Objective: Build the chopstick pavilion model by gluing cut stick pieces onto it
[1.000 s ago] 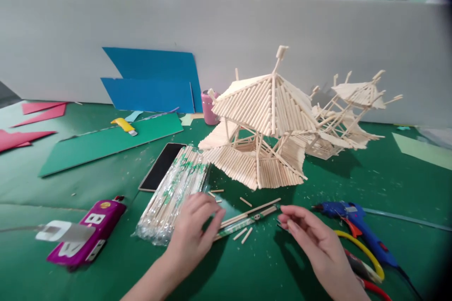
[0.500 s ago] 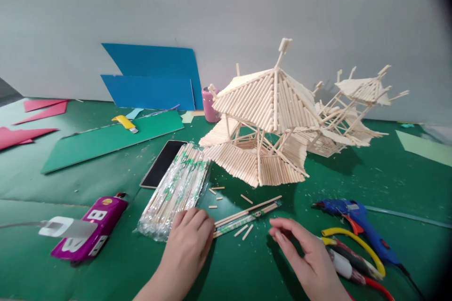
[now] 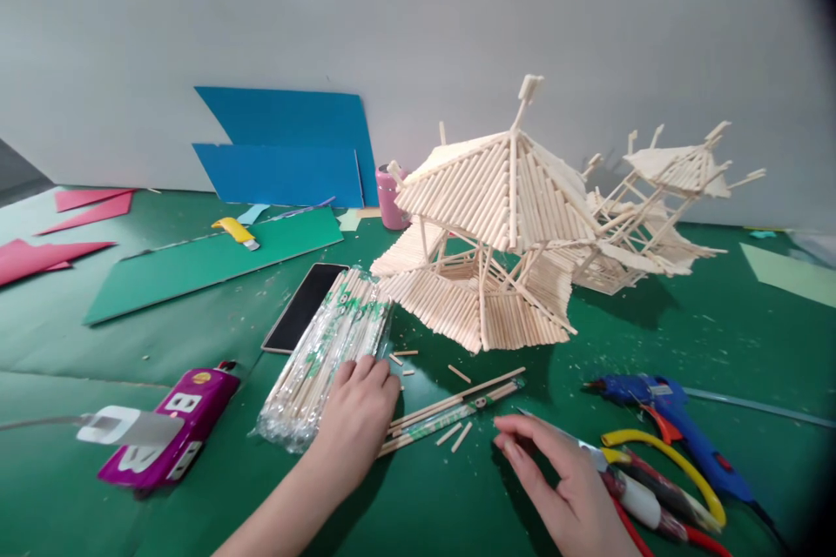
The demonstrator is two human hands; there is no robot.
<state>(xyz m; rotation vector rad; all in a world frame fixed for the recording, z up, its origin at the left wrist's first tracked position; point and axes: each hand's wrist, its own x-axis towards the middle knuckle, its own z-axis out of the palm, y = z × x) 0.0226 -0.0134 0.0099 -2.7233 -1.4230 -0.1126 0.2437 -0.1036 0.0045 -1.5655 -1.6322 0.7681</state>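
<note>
- The left hand is curling its fingers downward beside the pack; whether it is gripping anything, you cannot tell.
- Compared with half a second ago, it is sitting farther toward 12 o'clock, exposing more of the sticks' near end.
- The sticks are lying between the hands, pointing from the left hand toward 2 o'clock.
- The right hand is holding a half-open pose, thumb and index fingertip close together; you cannot tell whether it has hold of anything.
- Compared with one second ago, it is resting at 7 o'clock from the sticks' far end, no longer right beside it.
- The model is remaining in place, at 12 o'clock from the sticks.
</note>
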